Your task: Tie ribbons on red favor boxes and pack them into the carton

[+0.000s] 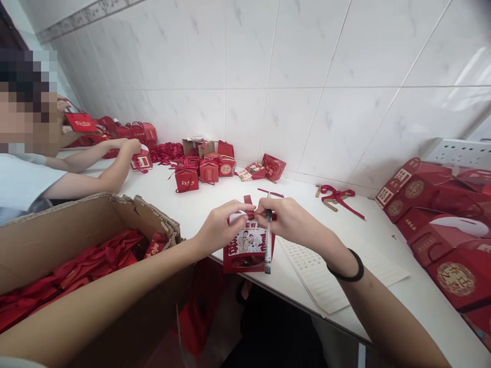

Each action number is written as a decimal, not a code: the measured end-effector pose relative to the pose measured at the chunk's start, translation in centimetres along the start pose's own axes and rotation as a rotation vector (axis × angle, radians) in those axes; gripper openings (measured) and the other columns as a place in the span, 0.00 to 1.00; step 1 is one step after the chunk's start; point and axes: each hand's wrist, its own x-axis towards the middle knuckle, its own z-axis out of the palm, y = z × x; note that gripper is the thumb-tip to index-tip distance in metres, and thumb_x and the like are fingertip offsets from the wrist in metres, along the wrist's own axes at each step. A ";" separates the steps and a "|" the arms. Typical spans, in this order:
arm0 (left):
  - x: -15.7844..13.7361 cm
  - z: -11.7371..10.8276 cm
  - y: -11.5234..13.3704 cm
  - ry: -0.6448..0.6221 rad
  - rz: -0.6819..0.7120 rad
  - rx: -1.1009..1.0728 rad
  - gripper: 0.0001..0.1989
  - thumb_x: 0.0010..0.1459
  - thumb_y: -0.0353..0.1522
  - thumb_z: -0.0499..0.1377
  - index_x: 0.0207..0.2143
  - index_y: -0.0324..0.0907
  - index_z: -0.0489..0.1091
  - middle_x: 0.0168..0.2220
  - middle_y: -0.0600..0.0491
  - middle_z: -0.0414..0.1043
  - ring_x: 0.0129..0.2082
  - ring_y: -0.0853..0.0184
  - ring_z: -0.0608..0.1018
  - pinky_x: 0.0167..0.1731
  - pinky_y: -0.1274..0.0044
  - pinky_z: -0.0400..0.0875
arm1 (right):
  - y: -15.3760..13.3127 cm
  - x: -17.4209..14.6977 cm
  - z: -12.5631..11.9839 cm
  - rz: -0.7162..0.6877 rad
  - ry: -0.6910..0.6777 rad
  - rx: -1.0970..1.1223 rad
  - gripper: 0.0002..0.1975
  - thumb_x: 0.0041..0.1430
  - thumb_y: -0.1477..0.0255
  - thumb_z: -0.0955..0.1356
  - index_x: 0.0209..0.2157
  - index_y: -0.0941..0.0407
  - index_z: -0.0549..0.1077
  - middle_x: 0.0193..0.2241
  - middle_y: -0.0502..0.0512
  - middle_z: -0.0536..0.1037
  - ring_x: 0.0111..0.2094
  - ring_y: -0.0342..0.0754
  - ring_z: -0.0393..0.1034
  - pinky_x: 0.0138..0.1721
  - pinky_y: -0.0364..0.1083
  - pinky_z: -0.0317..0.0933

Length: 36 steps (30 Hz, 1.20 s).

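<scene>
1. Where the pale tiled wall (295,46) rises beyond the gift box (247,250), the white table (207,202) runs along its foot; the gift box itself is at the table's near edge, between the person's two hands.
2. To the left of the gift box stands an open cardboard carton (76,209), filled with red packages (88,266).
3. Well to the right of the gift box, larger red boxes (456,276) with gold emblems are piled up.
4. Farther off and left of the gift box, a co-worker's pale sleeve (30,179) shows, with a hand on a small box.
5. Beyond the gift box and to its left, small red boxes (186,180) stand clustered.
6. Just right of the gift box lie sheets of paper (322,281) with writing.
7. At the top of the gift box, whose front bears a drawn couple, the left hand (220,222) and the right hand (286,214) meet, the fingers of each pinched on a red ribbon (247,199).
8. Beyond the gift box and to its right lie loose ribbons (335,197).
9. In front of the gift box's right side hangs a pen (268,245), also held by the right hand.
</scene>
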 end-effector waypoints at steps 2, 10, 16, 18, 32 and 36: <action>-0.1 0.0 0.0 -0.005 -0.004 0.006 0.14 0.54 0.23 0.51 0.41 0.41 0.71 0.36 0.53 0.73 0.36 0.71 0.75 0.38 0.80 0.71 | 0.4 0.2 -0.1 0.020 -0.030 0.137 0.08 0.55 0.83 0.67 0.26 0.58 0.69 0.22 0.45 0.70 0.22 0.39 0.59 0.24 0.38 0.51; -0.3 -0.1 -0.5 -0.003 0.003 0.042 0.16 0.55 0.24 0.52 0.47 0.42 0.66 0.39 0.53 0.71 0.36 0.72 0.74 0.38 0.79 0.71 | 0.1 0.4 0.3 0.006 -0.012 0.072 0.08 0.54 0.86 0.66 0.28 0.59 0.68 0.22 0.46 0.69 0.22 0.40 0.58 0.25 0.39 0.50; -0.5 -0.1 -0.7 0.044 0.080 0.016 0.08 0.56 0.25 0.52 0.38 0.42 0.64 0.34 0.56 0.68 0.35 0.73 0.73 0.39 0.80 0.70 | 0.1 0.3 0.2 -0.035 -0.043 -0.001 0.08 0.55 0.86 0.66 0.28 0.59 0.68 0.20 0.44 0.67 0.20 0.38 0.55 0.24 0.39 0.47; -0.4 -0.2 -0.5 0.023 0.106 0.030 0.07 0.57 0.24 0.52 0.36 0.41 0.65 0.32 0.56 0.68 0.34 0.73 0.72 0.37 0.80 0.69 | 0.2 0.3 0.4 -0.047 -0.043 -0.021 0.08 0.54 0.86 0.66 0.27 0.59 0.67 0.20 0.44 0.66 0.20 0.38 0.55 0.24 0.39 0.48; -0.2 -0.3 -0.3 0.013 0.002 -0.031 0.08 0.57 0.31 0.57 0.40 0.42 0.70 0.36 0.53 0.71 0.37 0.69 0.74 0.40 0.76 0.71 | 0.4 0.2 0.4 -0.044 -0.079 0.099 0.04 0.59 0.81 0.64 0.32 0.59 0.67 0.24 0.47 0.70 0.23 0.40 0.61 0.25 0.39 0.52; -0.3 -0.3 -0.3 0.016 0.012 -0.036 0.09 0.58 0.31 0.56 0.41 0.43 0.71 0.37 0.52 0.71 0.38 0.69 0.75 0.41 0.76 0.71 | 0.5 0.3 0.2 -0.053 -0.068 0.120 0.05 0.58 0.84 0.65 0.32 0.60 0.67 0.25 0.47 0.71 0.23 0.39 0.62 0.26 0.39 0.53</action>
